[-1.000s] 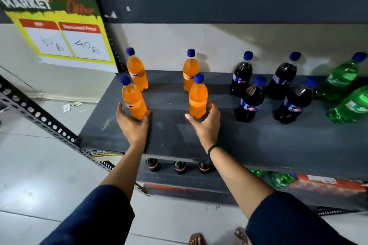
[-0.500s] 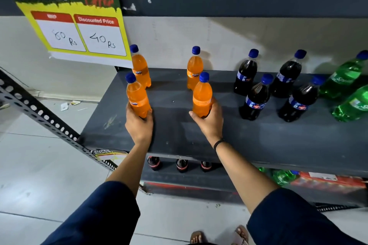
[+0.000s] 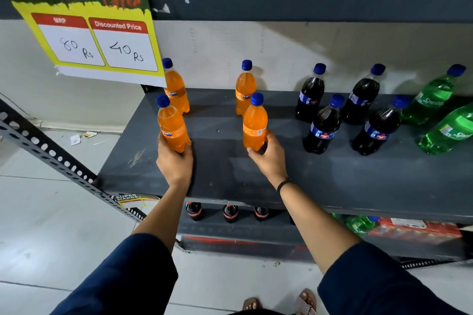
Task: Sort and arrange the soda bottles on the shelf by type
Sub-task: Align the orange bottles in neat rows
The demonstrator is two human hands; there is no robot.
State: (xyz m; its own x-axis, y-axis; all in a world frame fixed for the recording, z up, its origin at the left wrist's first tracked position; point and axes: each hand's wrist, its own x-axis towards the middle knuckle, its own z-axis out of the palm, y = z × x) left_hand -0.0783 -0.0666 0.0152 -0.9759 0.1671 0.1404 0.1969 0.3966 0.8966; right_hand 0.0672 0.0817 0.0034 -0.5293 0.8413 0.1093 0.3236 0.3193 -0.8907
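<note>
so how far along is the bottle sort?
Mostly done: four orange bottles sit left, four cola bottles middle, two green bottles right, each group apart. In hand: left hand grips the front-left orange bottle, right hand the front-right orange bottle. Left: squaring those two with the back pair.

Both arms extended forward, dark sleeves pushed to mid-forearm. Left hand (image 3: 174,161) grip closed around a bottle base, thumb right. Right hand (image 3: 270,158) likewise wrapped; dark band on wrist.
</note>
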